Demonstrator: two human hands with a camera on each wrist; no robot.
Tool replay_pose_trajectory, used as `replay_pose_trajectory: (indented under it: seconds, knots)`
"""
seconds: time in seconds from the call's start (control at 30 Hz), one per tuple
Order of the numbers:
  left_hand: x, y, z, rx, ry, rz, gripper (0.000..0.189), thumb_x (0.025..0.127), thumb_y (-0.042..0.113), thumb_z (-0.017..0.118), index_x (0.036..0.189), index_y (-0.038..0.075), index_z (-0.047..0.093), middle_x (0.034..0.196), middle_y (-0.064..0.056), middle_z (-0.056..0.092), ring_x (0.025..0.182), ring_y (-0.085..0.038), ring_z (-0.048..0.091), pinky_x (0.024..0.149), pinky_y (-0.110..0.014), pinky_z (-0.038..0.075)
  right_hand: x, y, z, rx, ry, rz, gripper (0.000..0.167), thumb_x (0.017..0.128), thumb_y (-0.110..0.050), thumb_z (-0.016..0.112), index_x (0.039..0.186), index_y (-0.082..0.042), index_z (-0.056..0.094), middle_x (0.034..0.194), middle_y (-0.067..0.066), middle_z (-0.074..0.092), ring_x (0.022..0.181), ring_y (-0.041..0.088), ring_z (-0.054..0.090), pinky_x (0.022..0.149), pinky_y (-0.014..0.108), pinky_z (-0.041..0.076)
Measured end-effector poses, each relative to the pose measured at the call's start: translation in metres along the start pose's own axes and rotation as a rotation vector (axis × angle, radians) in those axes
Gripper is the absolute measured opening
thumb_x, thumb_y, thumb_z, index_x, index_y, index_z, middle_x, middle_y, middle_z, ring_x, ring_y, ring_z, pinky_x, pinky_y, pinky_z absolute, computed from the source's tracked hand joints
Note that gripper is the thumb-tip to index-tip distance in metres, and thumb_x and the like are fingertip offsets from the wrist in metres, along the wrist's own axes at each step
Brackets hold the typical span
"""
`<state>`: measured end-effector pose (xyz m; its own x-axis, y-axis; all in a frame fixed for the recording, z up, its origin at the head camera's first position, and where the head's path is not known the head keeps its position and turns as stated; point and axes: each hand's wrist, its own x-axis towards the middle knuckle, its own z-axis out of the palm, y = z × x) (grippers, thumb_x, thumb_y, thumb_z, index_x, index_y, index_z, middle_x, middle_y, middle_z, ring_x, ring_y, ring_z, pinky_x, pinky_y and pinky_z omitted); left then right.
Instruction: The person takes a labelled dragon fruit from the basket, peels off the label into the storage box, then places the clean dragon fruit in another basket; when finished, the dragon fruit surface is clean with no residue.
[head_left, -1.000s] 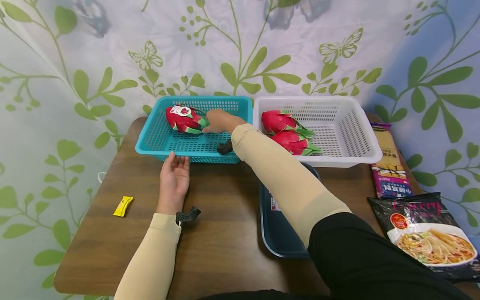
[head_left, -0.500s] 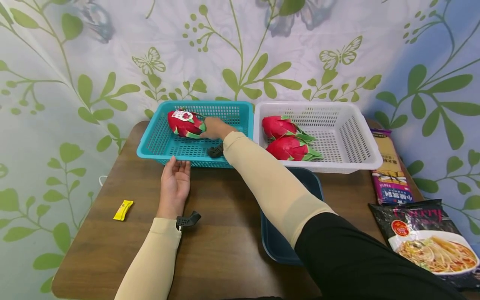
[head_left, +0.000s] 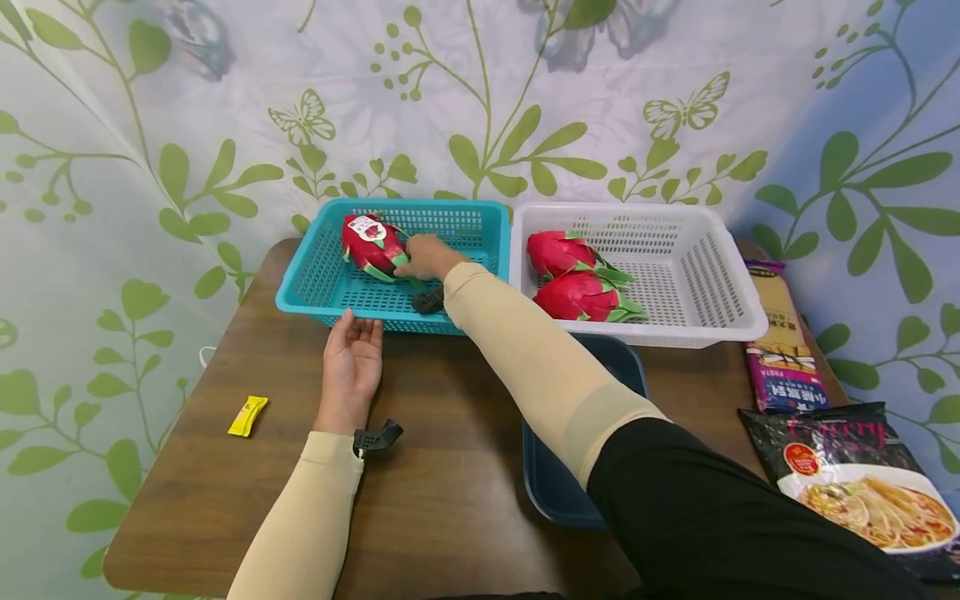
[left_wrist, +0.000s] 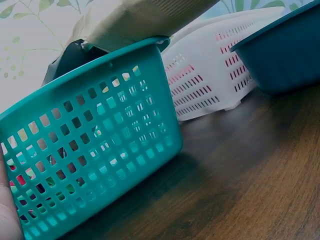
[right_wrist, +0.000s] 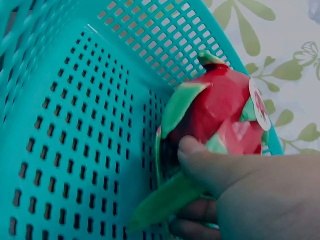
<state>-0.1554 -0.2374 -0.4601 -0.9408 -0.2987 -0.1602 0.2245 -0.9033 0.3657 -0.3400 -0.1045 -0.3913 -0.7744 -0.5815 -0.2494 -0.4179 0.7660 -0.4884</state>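
Note:
A red dragon fruit (head_left: 369,247) with green scales and a white label is inside the teal basket (head_left: 352,304), near its left end. My right hand (head_left: 429,257) grips it by its leafy end. In the right wrist view the thumb (right_wrist: 200,162) presses on the dragon fruit (right_wrist: 220,102) beside a long green scale, and fingertips curl in below. My left hand (head_left: 352,367) lies palm up on the near side of the basket, relaxed fingers right at its front wall. The left wrist view shows part of that hand (left_wrist: 6,210) beside the teal basket (left_wrist: 172,137).
A white basket (head_left: 705,333) with two dragon fruits (head_left: 581,296) stands right of the teal one. In front is a dark blue bin (head_left: 543,483), partly under my right arm. A pasta bag (head_left: 783,342) and black noodle packet (head_left: 847,475) lie right, a yellow sachet (head_left: 247,416) left.
The dragon fruit in my right hand has shifted slightly right and turned, its leafy end now lower and its label facing up more. My left hand has stayed by the basket. The head view has tilted slightly.

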Motion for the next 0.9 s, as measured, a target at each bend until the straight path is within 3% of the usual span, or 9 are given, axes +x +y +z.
replay_pose_trajectory:
  seconds: [0.2,0.4,0.53,0.63,0.73,0.8,0.9]
  knots:
    - [0.001,0.0,0.001,0.008,0.002,-0.005,0.015,0.108,0.01,0.06,0.113,-0.002,0.053,0.102,-0.013,0.056,0.093,-0.024,0.059,0.097,-0.033,0.055,0.002,-0.004,0.001,-0.015,0.025,0.02,0.034,0.107,-0.036,0.064,0.113,-0.003,0.065,0.095,0.009,0.062,0.077,0.017,0.053,0.07,0.03,0.043]
    - [0.0,0.001,0.001,-0.009,0.03,-0.002,0.013,0.108,0.01,0.061,0.109,-0.001,0.055,0.102,-0.013,0.056,0.091,-0.024,0.06,0.091,-0.033,0.057,0.004,-0.007,0.001,-0.032,0.022,0.018,0.029,0.111,-0.025,0.057,0.127,-0.001,0.061,0.103,0.012,0.061,0.073,0.016,0.05,0.07,0.031,0.043]
    - [-0.001,0.002,0.0,-0.01,0.028,-0.011,0.015,0.108,0.009,0.061,0.114,-0.002,0.054,0.103,-0.013,0.056,0.092,-0.024,0.06,0.091,-0.033,0.058,0.002,-0.01,0.0,0.044,0.013,0.059,0.055,0.113,-0.022,0.05,0.158,0.004,0.032,0.121,0.017,0.061,0.071,0.015,0.048,0.068,0.03,0.042]
    - [-0.001,0.002,0.0,0.004,0.024,-0.006,0.02,0.107,0.01,0.062,0.12,-0.002,0.052,0.104,-0.013,0.057,0.092,-0.023,0.06,0.091,-0.033,0.058,-0.001,-0.012,-0.002,0.11,0.017,0.072,0.066,0.114,-0.023,0.047,0.166,-0.001,0.013,0.141,0.017,0.055,0.084,0.017,0.055,0.072,0.031,0.043]
    - [-0.001,0.002,0.001,0.004,0.03,-0.007,0.018,0.107,0.009,0.063,0.118,-0.002,0.053,0.103,-0.012,0.057,0.091,-0.023,0.061,0.089,-0.032,0.058,-0.007,-0.013,-0.004,0.13,0.048,0.035,0.058,0.115,-0.025,0.046,0.163,-0.001,0.025,0.152,0.015,0.05,0.106,0.019,0.059,0.079,0.031,0.045]
    - [0.0,0.002,0.001,0.002,0.03,-0.007,0.015,0.108,0.009,0.062,0.115,-0.002,0.054,0.102,-0.012,0.057,0.09,-0.023,0.061,0.088,-0.033,0.059,-0.01,-0.013,-0.005,0.165,0.098,0.016,0.053,0.114,-0.026,0.048,0.159,-0.001,0.035,0.149,0.014,0.052,0.104,0.02,0.059,0.08,0.031,0.044]
    - [0.0,0.004,0.002,-0.008,0.027,-0.006,0.012,0.108,0.009,0.061,0.11,-0.002,0.055,0.101,-0.013,0.057,0.091,-0.024,0.061,0.088,-0.033,0.059,-0.015,-0.014,-0.008,0.213,0.187,-0.006,0.046,0.113,-0.029,0.054,0.149,-0.001,0.054,0.134,0.012,0.061,0.086,0.018,0.057,0.075,0.03,0.044]
